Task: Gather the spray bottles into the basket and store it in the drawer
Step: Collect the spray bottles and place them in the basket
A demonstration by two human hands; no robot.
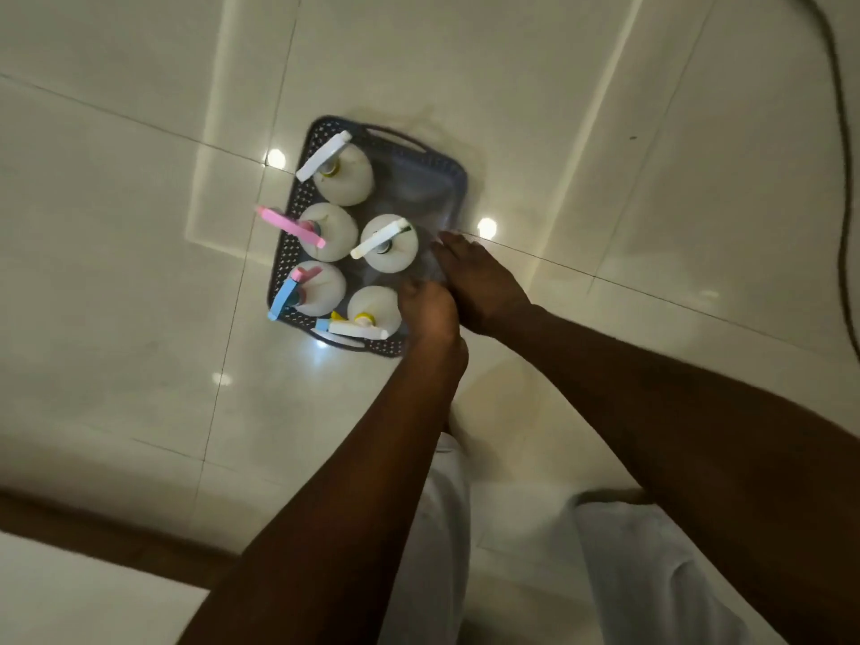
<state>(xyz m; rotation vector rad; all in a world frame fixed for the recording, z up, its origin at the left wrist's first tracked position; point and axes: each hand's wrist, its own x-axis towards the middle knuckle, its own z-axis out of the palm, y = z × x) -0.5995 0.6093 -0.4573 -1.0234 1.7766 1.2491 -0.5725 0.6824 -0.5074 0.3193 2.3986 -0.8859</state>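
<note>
A dark grey perforated basket sits on the tiled floor. Several white spray bottles stand upright in it. One with a white trigger is at the far end and one with a pink trigger stands behind it. A third with a cream trigger is in the middle. A blue-and-pink one and a yellow-capped one stand at the near end. My left hand curls over the basket's near right corner. My right hand lies over the right rim, which is blurred.
The basket's far right part holds no bottle. A dark cable runs down the floor at the far right. A brown wooden edge with a pale surface crosses the lower left. My white trousers fill the bottom middle.
</note>
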